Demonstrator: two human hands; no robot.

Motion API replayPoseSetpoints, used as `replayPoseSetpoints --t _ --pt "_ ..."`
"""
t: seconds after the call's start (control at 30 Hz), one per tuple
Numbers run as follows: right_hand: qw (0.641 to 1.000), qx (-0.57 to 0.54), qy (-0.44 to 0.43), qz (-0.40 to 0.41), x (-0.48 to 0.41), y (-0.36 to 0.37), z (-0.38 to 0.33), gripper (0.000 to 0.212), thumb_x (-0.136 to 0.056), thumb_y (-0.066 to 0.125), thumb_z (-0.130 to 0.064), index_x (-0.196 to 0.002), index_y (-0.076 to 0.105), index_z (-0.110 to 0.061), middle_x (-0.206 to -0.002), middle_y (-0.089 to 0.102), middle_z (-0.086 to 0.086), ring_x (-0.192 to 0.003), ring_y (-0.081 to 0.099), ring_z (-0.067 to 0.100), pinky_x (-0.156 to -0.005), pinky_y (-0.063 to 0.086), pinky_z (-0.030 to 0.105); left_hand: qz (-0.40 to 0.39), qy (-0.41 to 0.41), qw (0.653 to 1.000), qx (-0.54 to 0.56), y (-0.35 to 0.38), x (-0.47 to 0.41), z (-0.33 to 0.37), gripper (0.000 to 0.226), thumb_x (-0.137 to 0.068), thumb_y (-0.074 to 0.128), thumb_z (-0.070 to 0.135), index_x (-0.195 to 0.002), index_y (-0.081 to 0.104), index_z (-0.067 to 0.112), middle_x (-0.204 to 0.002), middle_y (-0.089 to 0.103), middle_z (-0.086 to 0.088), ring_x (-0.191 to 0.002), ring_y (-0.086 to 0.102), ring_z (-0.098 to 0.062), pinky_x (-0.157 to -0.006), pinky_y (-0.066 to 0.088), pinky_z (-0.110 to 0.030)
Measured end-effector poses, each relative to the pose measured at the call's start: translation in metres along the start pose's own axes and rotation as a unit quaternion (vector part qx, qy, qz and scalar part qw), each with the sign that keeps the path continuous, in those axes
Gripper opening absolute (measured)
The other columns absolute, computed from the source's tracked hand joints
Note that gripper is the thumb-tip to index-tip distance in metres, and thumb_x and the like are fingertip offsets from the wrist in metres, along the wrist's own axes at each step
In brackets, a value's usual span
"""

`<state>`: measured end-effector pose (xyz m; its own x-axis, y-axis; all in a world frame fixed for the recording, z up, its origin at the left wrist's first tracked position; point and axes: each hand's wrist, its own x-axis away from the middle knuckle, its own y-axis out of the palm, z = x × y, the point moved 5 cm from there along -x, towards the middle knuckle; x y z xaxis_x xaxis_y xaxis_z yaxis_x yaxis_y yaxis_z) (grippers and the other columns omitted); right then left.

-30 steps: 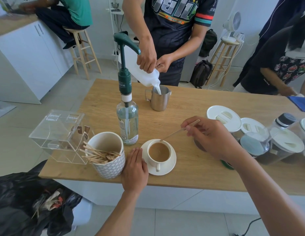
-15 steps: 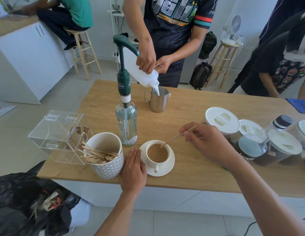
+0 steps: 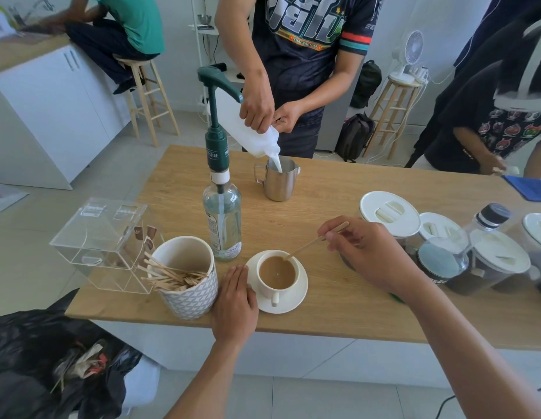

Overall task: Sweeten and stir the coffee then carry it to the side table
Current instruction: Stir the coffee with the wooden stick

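Head view: syrup bottle (image 3: 222,220) pump label reads, apparently, "TEISSEIRE".

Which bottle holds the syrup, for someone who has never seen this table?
Start at the wooden table and find the coffee cup on its saucer near the front edge. Just behind it to the left stands the syrup bottle. It is the only clear glass bottle with a tall dark green pump on top.

Since a second ago the right hand (image 3: 368,255) sits lower and nearer the coffee cup (image 3: 276,275). The wooden stir stick (image 3: 316,241), then raised above the cup, now has its tip dipped in the coffee at the far rim.
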<state>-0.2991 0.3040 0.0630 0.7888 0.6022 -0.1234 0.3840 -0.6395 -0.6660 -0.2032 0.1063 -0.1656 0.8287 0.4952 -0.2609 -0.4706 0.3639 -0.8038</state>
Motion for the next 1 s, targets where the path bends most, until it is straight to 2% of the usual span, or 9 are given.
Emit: replayPoseSetpoints --t 0.2,0.37,0.53,0.7,0.8,0.9,1.0 --pt "1.0 0.021 0.007 -0.011 0.0 0.01 0.007 0.018 -0.095 0.058 -0.027 -0.091 0.066 -0.043 -0.075 0.071 -0.013 -0.077 0.066 -0.004 -0.066 0.047 0.006 -0.016 -0.011 0.999 0.028 -0.006 0.0 0.002 0.041 -0.099 0.047 0.014 -0.139 0.051 0.006 -0.143 0.054 -0.006 -0.139 0.041 -0.021 -0.114 0.033 -0.037" --pt "1.0 0.024 0.001 0.01 0.002 0.011 0.007 0.019 -0.096 0.058 -0.028 -0.09 0.063 -0.046 -0.072 0.07 -0.014 -0.077 0.065 -0.005 -0.069 0.045 0.004 -0.052 0.005 0.997 0.06 -0.012 0.002 0.001 0.046 -0.102 0.042 0.022 -0.146 0.041 0.008 -0.151 0.044 -0.005 -0.144 0.032 -0.02 -0.117 0.029 -0.038" --pt "0.999 0.053 0.003 0.002 0.007 0.015 0.016 0.013 -0.096 0.057 -0.029 -0.097 0.064 -0.04 -0.074 0.069 -0.011 -0.076 0.063 -0.002 -0.066 0.048 0.008 -0.05 -0.01 0.996 0.079 -0.016 0.013 0.006 0.046 -0.101 0.044 0.02 -0.146 0.041 0.008 -0.15 0.045 -0.005 -0.144 0.032 -0.021 -0.117 0.026 -0.035" --pt "0.999 0.027 -0.004 0.039 0.011 0.011 0.021 0.012 -0.096 0.058 -0.028 -0.097 0.067 -0.034 -0.072 0.069 -0.01 -0.074 0.064 0.001 -0.069 0.05 0.011 -0.045 -0.012 0.996 0.078 -0.019 0.029 0.008 0.046 -0.102 0.043 0.02 -0.146 0.04 0.007 -0.151 0.043 -0.006 -0.144 0.031 -0.022 -0.119 0.024 -0.035" --pt "0.998 -0.024 -0.003 0.051 0.017 0.013 0.025 0.017 -0.095 0.06 -0.022 -0.09 0.068 -0.035 -0.075 0.069 -0.02 -0.072 0.065 -0.001 -0.063 0.045 0.006 -0.062 -0.031 0.995 0.074 -0.02 0.041 0.006 0.049 -0.103 0.039 0.025 -0.149 0.033 0.011 -0.156 0.034 -0.004 -0.146 0.022 -0.018 -0.119 0.015 -0.028" --pt "0.996 -0.061 -0.002 0.07 0.029 0.014 0.03 0.022 -0.095 0.06 -0.021 -0.088 0.067 -0.04 -0.082 0.068 -0.03 -0.072 0.066 0.0 -0.066 0.045 0.005 -0.089 -0.065 0.992 0.069 -0.022 0.054 0.005 0.053 -0.103 0.036 0.032 -0.152 0.027 0.014 -0.16 0.025 -0.002 -0.149 0.014 -0.016 -0.12 0.013 -0.028" --pt "0.992 -0.086 0.002 0.087 0.04 0.02 0.037 0.021 -0.095 0.061 -0.02 -0.091 0.067 -0.04 -0.078 0.07 -0.022 -0.07 0.065 -0.001 -0.066 0.046 0.006 -0.121 -0.09 0.986 0.064 -0.025 0.06 0.005 0.055 -0.103 0.034 0.037 -0.154 0.022 0.017 -0.162 0.018 0.0 -0.15 0.008 -0.015 -0.12 0.014 -0.031"
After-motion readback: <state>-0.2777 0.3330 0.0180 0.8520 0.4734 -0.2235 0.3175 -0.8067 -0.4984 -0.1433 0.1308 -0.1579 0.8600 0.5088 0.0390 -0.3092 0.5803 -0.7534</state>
